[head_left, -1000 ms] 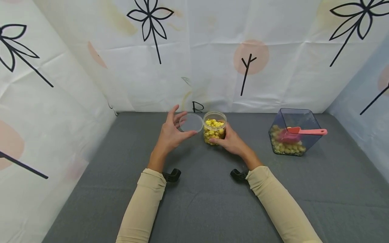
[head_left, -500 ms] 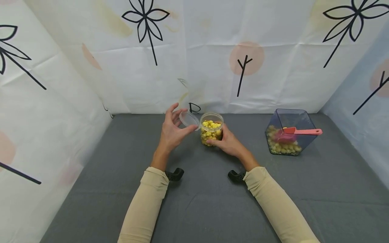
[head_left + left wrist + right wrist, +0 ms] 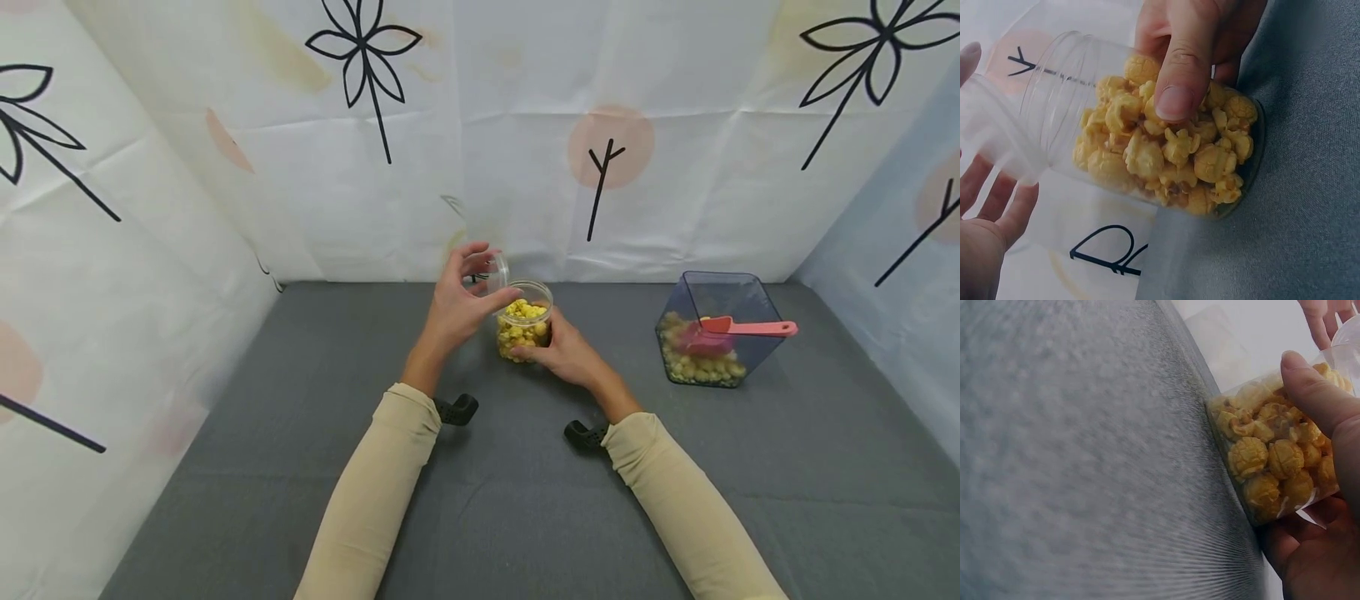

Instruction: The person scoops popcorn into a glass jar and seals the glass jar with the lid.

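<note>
A clear round jar point(image 3: 531, 291) stands upright on the grey table, filled partway with yellow popcorn point(image 3: 1145, 153). My right hand point(image 3: 567, 354) grips it low from the right, thumb across the front in the left wrist view. A translucent lid point(image 3: 999, 128) is tilted close beside the jar's open threaded mouth. My left hand point(image 3: 459, 304) holds this lid by its edge between thumb and fingers. From the right wrist, the jar's base lies close to the grey cloth, and part of the left hand point(image 3: 1322, 315) shows behind the jar with the lid.
To the right stands a bluish see-through bin point(image 3: 752, 293), with popcorn point(image 3: 701, 367) at its bottom. A pink scoop point(image 3: 727, 326) lies in it, handle over the right rim. White patterned cloth walls point(image 3: 480, 167) border the grey table point(image 3: 480, 517).
My left hand has moved right and slightly up, bringing the lid to the jar's rim. The lid has turned from facing the camera to nearly edge-on. My right hand keeps its grip on the jar.
</note>
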The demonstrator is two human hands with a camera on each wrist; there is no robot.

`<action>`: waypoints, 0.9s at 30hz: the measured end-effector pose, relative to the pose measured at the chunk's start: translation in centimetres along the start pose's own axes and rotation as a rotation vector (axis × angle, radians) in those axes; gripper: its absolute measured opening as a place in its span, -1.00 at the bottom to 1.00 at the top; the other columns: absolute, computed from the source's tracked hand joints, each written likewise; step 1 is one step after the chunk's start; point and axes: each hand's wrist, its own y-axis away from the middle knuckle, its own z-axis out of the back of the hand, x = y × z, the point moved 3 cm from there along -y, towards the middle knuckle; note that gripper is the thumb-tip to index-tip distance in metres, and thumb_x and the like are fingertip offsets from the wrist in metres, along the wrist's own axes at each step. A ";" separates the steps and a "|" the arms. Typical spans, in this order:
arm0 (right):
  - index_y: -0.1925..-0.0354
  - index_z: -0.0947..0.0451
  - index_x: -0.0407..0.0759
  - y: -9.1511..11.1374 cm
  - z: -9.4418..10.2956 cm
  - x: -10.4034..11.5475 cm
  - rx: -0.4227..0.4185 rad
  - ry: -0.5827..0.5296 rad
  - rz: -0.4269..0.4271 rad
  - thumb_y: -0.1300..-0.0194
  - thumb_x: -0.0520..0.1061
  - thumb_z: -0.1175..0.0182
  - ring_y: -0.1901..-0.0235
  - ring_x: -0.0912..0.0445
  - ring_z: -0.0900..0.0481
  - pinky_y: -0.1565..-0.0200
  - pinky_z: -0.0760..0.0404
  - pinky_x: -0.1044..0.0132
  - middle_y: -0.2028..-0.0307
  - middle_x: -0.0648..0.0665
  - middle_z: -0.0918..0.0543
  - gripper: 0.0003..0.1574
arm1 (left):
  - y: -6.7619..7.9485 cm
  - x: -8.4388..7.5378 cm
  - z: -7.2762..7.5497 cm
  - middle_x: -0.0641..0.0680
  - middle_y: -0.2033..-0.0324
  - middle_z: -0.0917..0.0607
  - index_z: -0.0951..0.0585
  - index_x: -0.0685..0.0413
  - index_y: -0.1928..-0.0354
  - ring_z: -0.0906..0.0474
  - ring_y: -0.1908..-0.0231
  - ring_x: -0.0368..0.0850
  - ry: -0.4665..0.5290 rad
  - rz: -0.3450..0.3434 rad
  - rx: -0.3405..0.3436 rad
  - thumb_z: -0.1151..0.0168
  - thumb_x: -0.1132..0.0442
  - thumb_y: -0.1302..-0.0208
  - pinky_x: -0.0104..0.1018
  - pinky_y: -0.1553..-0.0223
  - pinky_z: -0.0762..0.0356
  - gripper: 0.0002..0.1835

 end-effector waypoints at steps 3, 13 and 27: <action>-0.47 -0.14 -0.12 0.1 0.2 0.1 -0.001 0.049 -0.009 -0.30 0.11 -0.42 -0.10 -0.09 -0.59 -0.18 -0.53 -0.05 -0.17 -0.24 -0.55 -0.01 | -0.3 -0.2 -0.5 -0.03 -0.28 -0.58 -0.40 -0.07 -0.37 -0.46 -0.30 0.03 -0.032 -0.009 0.027 -0.54 0.11 -0.18 0.02 -0.30 -0.50 -0.26; -0.44 -0.17 -0.03 0.3 0.6 0.3 0.022 0.096 -0.025 -0.29 0.18 -0.41 -0.01 -0.04 -0.61 -0.03 -0.58 0.04 -0.11 -0.16 -0.57 -0.05 | -1.1 -0.4 -2.4 -0.10 -0.27 -0.58 -0.44 -0.20 -0.31 -0.42 -0.41 -0.08 -0.223 0.024 0.138 -0.50 -0.07 -0.20 0.02 -0.40 -0.39 -0.32; -0.42 -0.18 -0.04 0.3 0.7 0.5 0.028 0.124 -0.043 -0.28 0.24 -0.40 0.10 -0.02 -0.58 0.11 -0.53 0.15 -0.03 -0.17 -0.57 -0.05 | -1.3 -0.7 -3.3 -0.06 -0.34 -0.56 -0.39 -0.07 -0.38 -0.37 -0.46 -0.07 -0.325 0.045 0.257 -0.50 -0.11 -0.19 0.12 -0.38 -0.41 -0.22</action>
